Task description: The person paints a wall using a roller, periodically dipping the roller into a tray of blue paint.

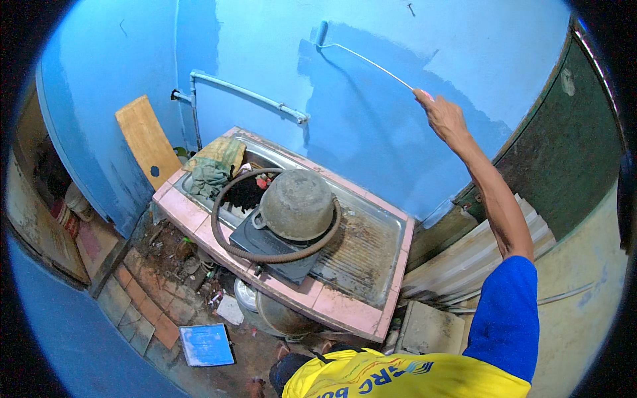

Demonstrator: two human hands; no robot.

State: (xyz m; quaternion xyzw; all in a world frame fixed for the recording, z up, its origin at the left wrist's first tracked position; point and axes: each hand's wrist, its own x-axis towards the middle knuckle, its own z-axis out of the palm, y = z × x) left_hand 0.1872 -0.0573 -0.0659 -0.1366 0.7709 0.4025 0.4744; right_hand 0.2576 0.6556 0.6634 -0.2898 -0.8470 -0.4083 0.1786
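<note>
My right hand (pixel 441 119) is raised at the end of an outstretched arm, its fingers closed round the handle of a paint roller. The roller's long thin rod (pixel 371 63) reaches up and left, and its blue sleeve (pixel 322 33) rests against the blue wall (pixel 265 40). Around the sleeve, a darker blue patch (pixel 378 113) borders on paler blue. At the lower edge, a small blurred shape (pixel 255 387) may be part of my left hand; its fingers cannot be made out.
Before me stands a pink-tiled sink counter (pixel 352 308) with a dented pot (pixel 298 205), a black stove (pixel 279 249), a hose (pixel 217 229) and cloths (pixel 211 176). A pipe (pixel 245 93) crosses the wall. A blue paint tray (pixel 207 345) lies on the floor. Corrugated sheets (pixel 464 255) lean at right.
</note>
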